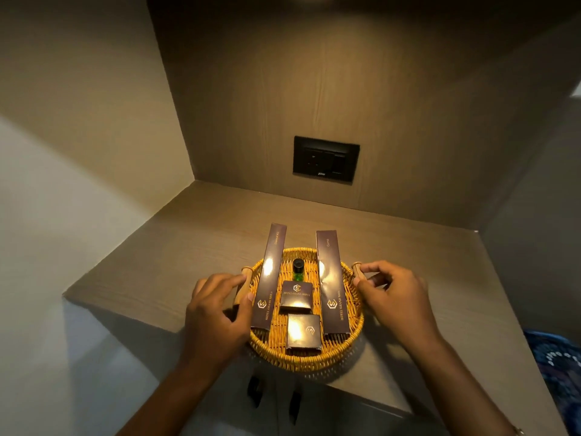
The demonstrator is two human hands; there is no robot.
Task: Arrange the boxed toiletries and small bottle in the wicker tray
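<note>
left hand and right hand each grip a wicker tray handle.

The left hand covers most of the wicker tray's left wooden handle, and the right hand hides part of the right handle. Behind the tray, the wall socket's small print is too small to read. Both forearms run out of frame at the bottom edge

golden woven tray; dark brown boxes; green bottle, black cap.
</note>
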